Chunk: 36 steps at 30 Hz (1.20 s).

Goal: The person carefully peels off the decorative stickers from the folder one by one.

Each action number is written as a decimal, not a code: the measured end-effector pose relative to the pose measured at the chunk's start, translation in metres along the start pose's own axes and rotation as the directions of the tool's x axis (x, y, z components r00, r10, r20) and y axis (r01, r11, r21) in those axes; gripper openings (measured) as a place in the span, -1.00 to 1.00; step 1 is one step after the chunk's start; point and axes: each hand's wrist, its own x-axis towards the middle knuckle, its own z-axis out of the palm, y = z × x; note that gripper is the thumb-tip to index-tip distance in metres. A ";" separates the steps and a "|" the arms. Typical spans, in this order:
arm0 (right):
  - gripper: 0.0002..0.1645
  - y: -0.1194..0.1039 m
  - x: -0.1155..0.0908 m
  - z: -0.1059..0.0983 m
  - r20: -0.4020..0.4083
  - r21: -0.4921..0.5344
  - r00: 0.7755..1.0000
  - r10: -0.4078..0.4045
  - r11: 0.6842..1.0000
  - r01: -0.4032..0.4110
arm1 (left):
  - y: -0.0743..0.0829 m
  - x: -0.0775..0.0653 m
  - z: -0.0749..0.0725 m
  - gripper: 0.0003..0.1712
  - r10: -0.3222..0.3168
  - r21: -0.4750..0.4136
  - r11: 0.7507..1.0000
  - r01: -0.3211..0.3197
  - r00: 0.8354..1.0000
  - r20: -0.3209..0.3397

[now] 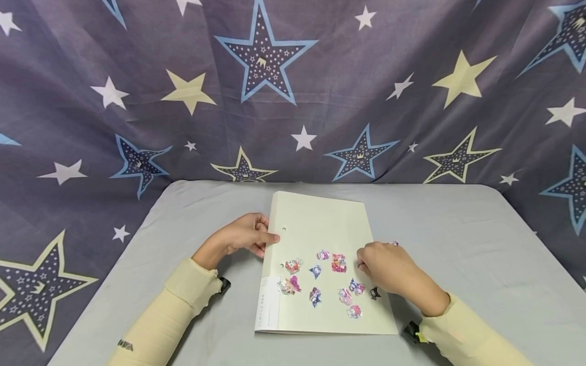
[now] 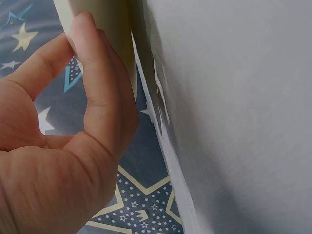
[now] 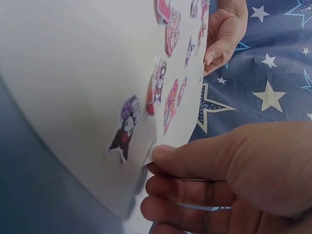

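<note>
I see one folder (image 1: pixel 322 218) pointing longways to twelve o'clock, with ten stickers (image 1: pixel 339 263). Left hand (image 1: pixel 243 234) grips it at nine; right hand (image 1: pixel 388 265) pinches a white bit (image 3: pixel 148 157) at three.

We see a purple-gray curtain (image 1: pixel 151 35) hanging in soft folds behind a bench (image 1: pixel 480 229) and down past both its sides. Its print scatters plain white stars (image 1: pixel 110 94), plain yellow stars (image 1: pixel 464 80) and dotted dark stars (image 1: pixel 264 56) outlined in blue or yellow, with little crowns (image 1: pixel 261 62) at their centers. Pale gray cloth (image 1: pixel 206 203) covers the round-cornered bench.
</note>
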 end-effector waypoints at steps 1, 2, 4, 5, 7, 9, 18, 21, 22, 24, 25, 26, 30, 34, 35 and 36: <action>-0.83 0.000 0.000 0.000 -0.001 0.000 1.000 -0.004 1.000 0.004 | 0.000 0.000 0.000 -0.45 -0.001 0.000 1.000 0.001 1.000 -0.001; -0.83 0.000 0.000 0.000 0.000 -0.001 1.000 -0.007 1.000 0.007 | 0.000 0.000 0.000 -0.46 -0.001 0.001 1.000 0.001 1.000 -0.001; -0.83 0.000 0.000 0.000 0.000 -0.005 1.000 -0.010 1.000 0.010 | 0.001 -0.001 0.000 -0.46 -0.006 -0.003 1.000 0.006 1.000 -0.002; -0.82 0.000 0.000 0.000 0.001 -0.009 1.000 -0.009 1.000 0.009 | 0.001 -0.001 0.000 -0.46 -0.004 -0.002 1.000 0.004 1.000 -0.002; -0.83 0.000 0.000 -0.001 0.007 -0.016 1.000 -0.008 1.000 0.008 | 0.001 -0.001 0.000 -0.46 0.000 0.002 1.000 0.000 1.000 0.000; -0.84 0.000 0.000 -0.001 0.016 -0.024 1.000 -0.004 1.000 0.005 | 0.001 -0.002 0.000 -0.46 0.000 0.002 1.000 0.000 1.000 0.001; -0.88 0.003 0.000 -0.005 0.034 -0.023 0.998 0.045 0.999 -0.044 | 0.001 0.000 -0.001 -0.44 -0.002 0.003 1.000 0.002 1.000 0.007; -0.86 0.004 0.001 -0.006 0.025 -0.018 0.998 0.056 0.998 -0.056 | 0.001 0.000 -0.001 -0.45 0.001 0.002 1.000 -0.001 1.000 0.007; -0.85 0.005 0.001 -0.006 0.020 -0.016 0.998 0.060 0.998 -0.060 | 0.001 0.000 -0.001 -0.45 0.002 0.002 1.000 -0.002 1.000 0.006; -0.84 0.006 0.001 -0.007 0.008 -0.010 0.998 0.070 0.998 -0.070 | 0.001 0.000 -0.001 -0.45 0.004 0.002 1.000 -0.004 1.000 0.006; -0.84 0.007 0.001 -0.008 0.002 -0.008 0.997 0.074 0.997 -0.074 | 0.001 0.000 -0.001 -0.46 0.003 0.002 1.000 -0.003 1.000 0.005; -0.83 0.007 0.001 -0.009 -0.005 -0.005 0.997 0.079 0.997 -0.079 | 0.001 0.000 -0.001 -0.45 0.001 0.002 1.000 -0.001 1.000 0.006; -0.80 0.010 0.001 -0.013 -0.032 0.001 0.994 0.105 0.995 -0.105 | 0.000 0.000 -0.001 -0.44 -0.005 0.003 1.000 0.005 1.000 0.005; -0.78 0.016 0.000 -0.016 -0.057 -0.005 0.990 0.129 0.992 -0.129 | 0.001 0.000 -0.001 -0.45 -0.003 0.004 1.000 0.003 1.000 0.004; -0.78 0.018 0.000 -0.017 -0.059 -0.008 0.989 0.135 0.991 -0.136 | 0.001 0.000 -0.001 -0.45 -0.002 0.004 1.000 0.002 1.000 0.004; -0.78 0.020 0.000 -0.017 -0.063 -0.011 0.988 0.142 0.990 -0.143 | 0.001 0.000 -0.001 -0.45 0.000 0.003 1.000 0.000 1.000 0.004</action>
